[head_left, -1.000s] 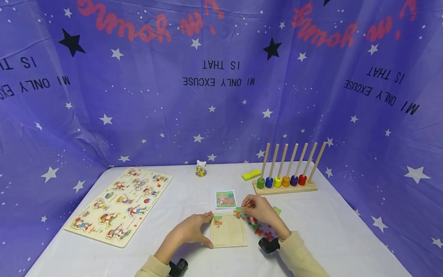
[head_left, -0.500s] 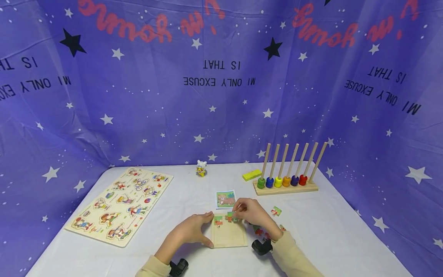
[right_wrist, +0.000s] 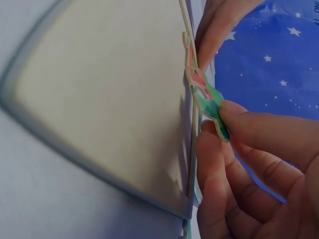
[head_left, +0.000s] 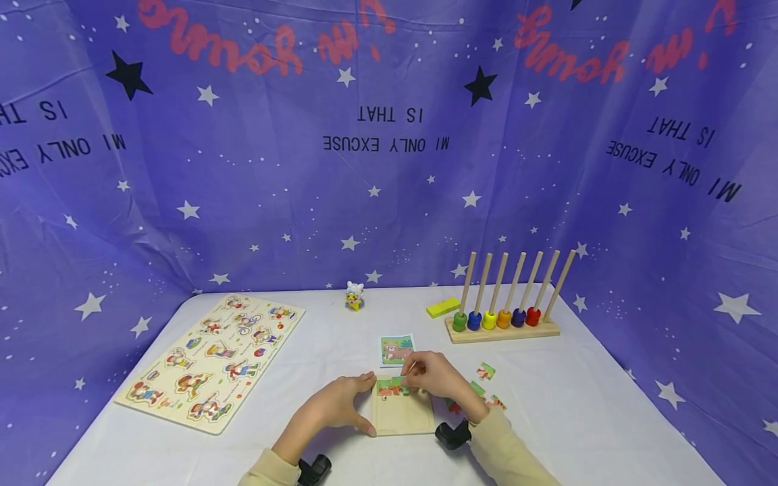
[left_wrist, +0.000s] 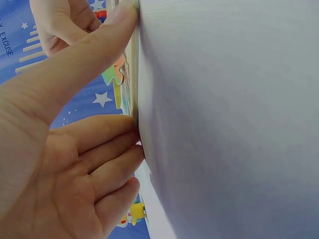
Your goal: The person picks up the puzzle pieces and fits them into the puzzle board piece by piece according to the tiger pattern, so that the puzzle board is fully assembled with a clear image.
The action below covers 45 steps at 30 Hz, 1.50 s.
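A shallow wooden puzzle tray (head_left: pixel 404 417) lies on the white tabletop. My left hand (head_left: pixel 334 403) rests along its left edge, thumb at the near corner and fingertips at the far corner, fingers mostly straight in the left wrist view. Between thumb and fingers my right hand (head_left: pixel 436 374) pinches a green and red jigsaw piece (right_wrist: pixel 212 105) over the tray's far side. The held piece is tilted, its inner end right beside another jigsaw piece (head_left: pixel 383 387) in the tray's far left corner. Behind the tray lies a picture card (head_left: pixel 396 349), partly covered by the right hand.
Several loose jigsaw pieces (head_left: pixel 485 370) lie right of the tray, some hidden under the right forearm. Farther back are a peg stand with coloured beads (head_left: pixel 503 331), a yellow block (head_left: pixel 443 307) and a small figurine (head_left: pixel 354 295). A wooden figure puzzle board (head_left: pixel 209 364) occupies the left.
My right hand has moved left from beside the tray, bringing the pinched jigsaw piece over it and up to the corner piece. The left hand stays at the tray's edge.
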### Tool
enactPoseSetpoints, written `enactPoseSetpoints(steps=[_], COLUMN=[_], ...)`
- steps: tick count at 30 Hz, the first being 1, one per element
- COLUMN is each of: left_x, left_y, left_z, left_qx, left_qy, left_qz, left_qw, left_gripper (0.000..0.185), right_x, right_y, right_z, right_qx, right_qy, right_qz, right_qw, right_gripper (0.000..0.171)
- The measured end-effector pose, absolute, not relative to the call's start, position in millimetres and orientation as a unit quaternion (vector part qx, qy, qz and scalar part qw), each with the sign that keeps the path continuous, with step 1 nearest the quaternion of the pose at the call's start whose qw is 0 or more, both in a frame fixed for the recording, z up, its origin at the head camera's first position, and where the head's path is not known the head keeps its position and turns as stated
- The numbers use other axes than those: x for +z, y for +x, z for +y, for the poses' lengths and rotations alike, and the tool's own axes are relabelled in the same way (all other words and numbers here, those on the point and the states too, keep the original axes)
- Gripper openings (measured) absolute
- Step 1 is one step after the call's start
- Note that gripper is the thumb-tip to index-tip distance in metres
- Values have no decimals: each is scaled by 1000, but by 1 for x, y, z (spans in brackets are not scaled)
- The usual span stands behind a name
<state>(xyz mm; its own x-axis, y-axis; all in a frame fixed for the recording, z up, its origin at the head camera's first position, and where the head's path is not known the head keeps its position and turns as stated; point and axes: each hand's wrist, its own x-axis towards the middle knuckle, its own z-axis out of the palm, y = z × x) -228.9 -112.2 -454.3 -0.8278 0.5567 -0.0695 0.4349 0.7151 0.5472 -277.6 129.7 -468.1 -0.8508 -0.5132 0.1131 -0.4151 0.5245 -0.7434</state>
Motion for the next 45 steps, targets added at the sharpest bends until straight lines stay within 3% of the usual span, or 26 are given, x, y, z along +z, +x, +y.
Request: enactPoseSetpoints(steps=[26, 36, 45], left_x=[-453, -455, -455], left_y=[-227, -228, -228], left_z=[-112, -112, -111], left_qx=[271, 264, 264], left_qy=[265, 270, 267], left_qz=[918, 920, 920], left_qw=[117, 108, 110], left_gripper=[95, 96, 96], right_x=[-476, -474, -478], right_y=[-278, -278, -277], right_z=[128, 129, 126], right_qx=[-398, -392, -379], right_qy=[-259, -266, -269], right_qz=[879, 880, 885], right_qw=[38, 38, 30], right_gripper=[8, 23, 25])
